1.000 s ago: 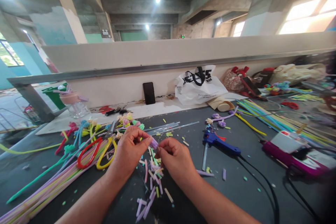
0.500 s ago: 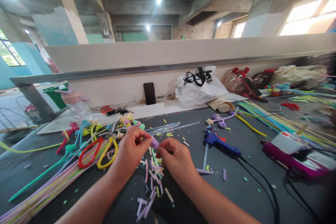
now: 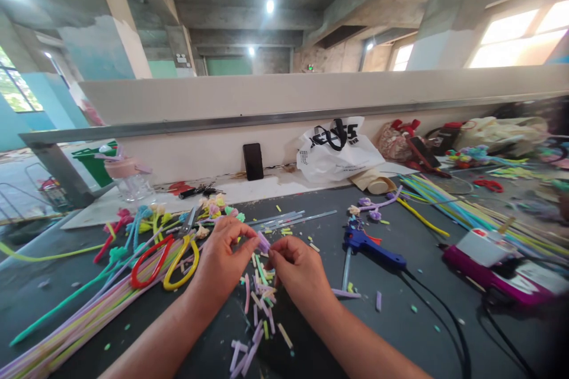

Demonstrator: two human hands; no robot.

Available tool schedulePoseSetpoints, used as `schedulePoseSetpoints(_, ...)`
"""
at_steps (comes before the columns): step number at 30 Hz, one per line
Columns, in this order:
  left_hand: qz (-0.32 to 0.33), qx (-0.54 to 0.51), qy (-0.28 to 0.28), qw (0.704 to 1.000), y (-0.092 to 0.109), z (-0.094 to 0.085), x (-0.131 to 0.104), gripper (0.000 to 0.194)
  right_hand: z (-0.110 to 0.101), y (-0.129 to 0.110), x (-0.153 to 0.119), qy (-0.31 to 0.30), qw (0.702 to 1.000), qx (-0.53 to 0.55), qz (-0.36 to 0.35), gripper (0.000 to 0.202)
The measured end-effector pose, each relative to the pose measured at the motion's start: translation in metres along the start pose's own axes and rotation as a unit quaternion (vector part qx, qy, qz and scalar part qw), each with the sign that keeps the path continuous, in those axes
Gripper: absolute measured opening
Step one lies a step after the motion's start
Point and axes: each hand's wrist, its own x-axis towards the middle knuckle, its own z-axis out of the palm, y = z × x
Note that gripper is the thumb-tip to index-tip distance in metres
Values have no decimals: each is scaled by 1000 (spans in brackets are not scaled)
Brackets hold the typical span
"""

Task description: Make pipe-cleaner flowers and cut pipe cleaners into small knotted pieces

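Observation:
Between my hands is a short purple piece of pipe cleaner (image 3: 263,242). My left hand (image 3: 224,257) pinches it with thumb and forefinger. Close by on its right side, my right hand (image 3: 299,263) has its thumb and forefinger pressed together; whatever lies between those fingertips is hidden. Below the hands, cut pipe cleaner pieces (image 3: 258,331) in purple, yellow, green and cream lie scattered on the dark tabletop (image 3: 186,343). Scissors with one red and one yellow handle (image 3: 181,260) rest left of my left hand, on a bundle of long pipe cleaners (image 3: 75,331).
A blue glue gun (image 3: 376,249) with its cord lies to the right, near a purple power strip (image 3: 493,275). Clear glue sticks (image 3: 293,219) lie beyond my hands. At the back stand a phone (image 3: 253,161), a white bag (image 3: 340,151) and a clear cup (image 3: 128,180).
Both hands stay at nearly the same spot, with the purple piece still between them. The whole view has shifted slightly.

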Motion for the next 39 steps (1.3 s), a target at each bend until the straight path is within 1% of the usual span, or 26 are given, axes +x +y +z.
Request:
schedulePoseSetpoints(2,-16,0,10,1000,1,-10,5,13,-2,-3,2,-3,999,41,26,7)
schedulePoseSetpoints(4,-28,5,-8,1000,0,-24,12,14,-4,-6,4,-12,995,95,41,8)
schedulePoseSetpoints(5,-35,12,-39,999,-2,-32,16,14,-5,-7,5,-19,991,121,43,10)
schedulePoseSetpoints(6,-43,26,-85,995,-5,-40,20,14,-6,-7,6,-26,988,145,45,12)
schedulePoseSetpoints(7,-48,50,-143,987,-9,-47,22,13,-7,-7,7,-33,985,163,47,13)
schedulePoseSetpoints(9,-54,110,-264,957,-16,-57,25,11,-8,-6,8,-31,983,176,51,16)
schedulePoseSetpoints(11,-60,161,-368,914,-22,-60,24,10,-8,-5,9,-25,984,170,51,17)
schedulePoseSetpoints(12,-68,185,-401,895,-24,-59,22,11,-8,-4,9,-25,984,167,51,17)
schedulePoseSetpoints(14,-82,233,-433,867,-27,-51,17,11,-7,-4,9,-33,984,170,52,17)
schedulePoseSetpoints(16,-80,260,-433,859,-30,-40,12,12,-7,-4,9,-40,981,179,56,18)
schedulePoseSetpoints(19,-77,265,-418,865,-37,-28,6,14,-7,-5,7,-38,981,183,56,19)
schedulePoseSetpoints(21,-74,261,-415,868,-43,-23,4,13,-8,-6,6,-37,980,187,56,20)
schedulePoseSetpoints(24,-65,247,-424,869,-49,-20,1,15,-9,-7,5,-50,974,212,59,20)
schedulePoseSetpoints(26,-64,238,-434,866,-47,-21,0,16,-10,-8,4,-65,967,239,56,19)
schedulePoseSetpoints(29,-69,232,-441,865,-40,-29,1,13,-11,-10,2,-78,958,273,49,18)
schedulePoseSetpoints(33,-67,211,-390,894,-34,-42,5,14,-11,-12,0,-87,949,300,50,18)
schedulePoseSetpoints(35,-67,180,-382,904,-35,-45,6,16,-11,-13,-1,-96,943,314,54,18)
schedulePoseSetpoints(37,-91,128,-397,904,-38,-46,6,21,-11,-12,-1,-102,939,325,58,19)
schedulePoseSetpoints(39,-134,71,-427,891,-40,-44,5,21,-11,-12,0,-102,936,331,62,19)
